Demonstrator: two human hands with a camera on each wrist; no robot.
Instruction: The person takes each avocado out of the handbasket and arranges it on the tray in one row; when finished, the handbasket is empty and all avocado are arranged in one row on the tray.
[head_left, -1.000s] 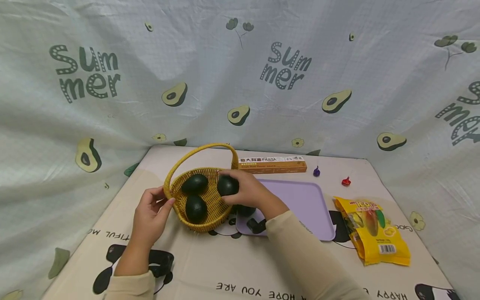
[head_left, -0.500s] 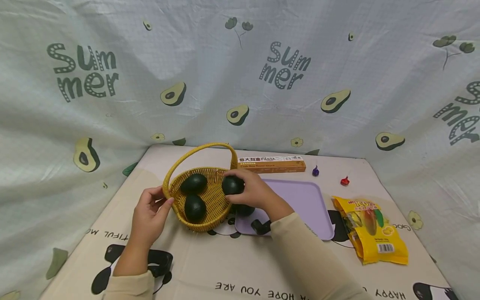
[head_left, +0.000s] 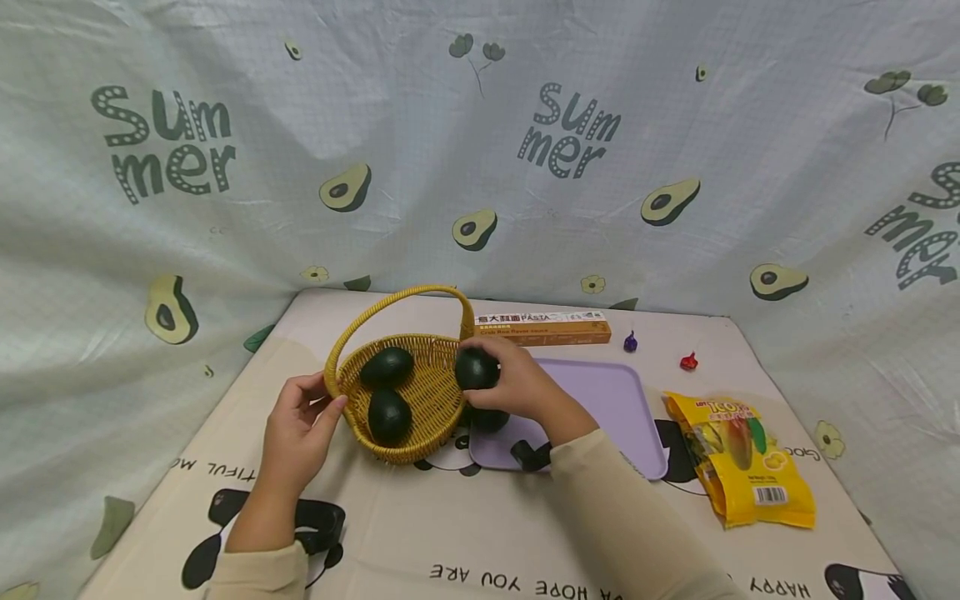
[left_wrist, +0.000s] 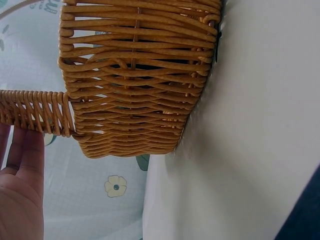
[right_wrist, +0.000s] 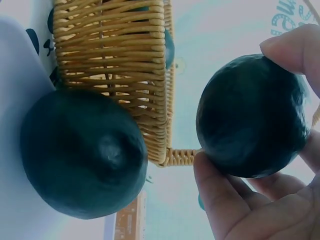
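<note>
A yellow wicker basket (head_left: 431, 392) with an arched handle stands on the mat, holding two dark green avocados (head_left: 387, 367) (head_left: 389, 415). My right hand (head_left: 517, 385) grips a third avocado (head_left: 477, 368) (right_wrist: 251, 122) above the basket's right rim. Another avocado (head_left: 489, 419) (right_wrist: 82, 152) lies on the purple tray (head_left: 615, 408) just below that hand. My left hand (head_left: 300, 433) (left_wrist: 20, 192) holds the basket's left rim near the handle base, thumb against the weave (left_wrist: 135, 80).
A long pasta box (head_left: 543, 327) lies behind the tray. Two small wrapped candies (head_left: 631, 342) (head_left: 688, 362) sit to its right. A yellow snack bag (head_left: 742, 458) lies at the right. Avocado-print cloth walls the table on three sides.
My right hand has carried the avocado a little to the right, from over the basket's inside to its right rim. The left hand and basket have stayed put.
</note>
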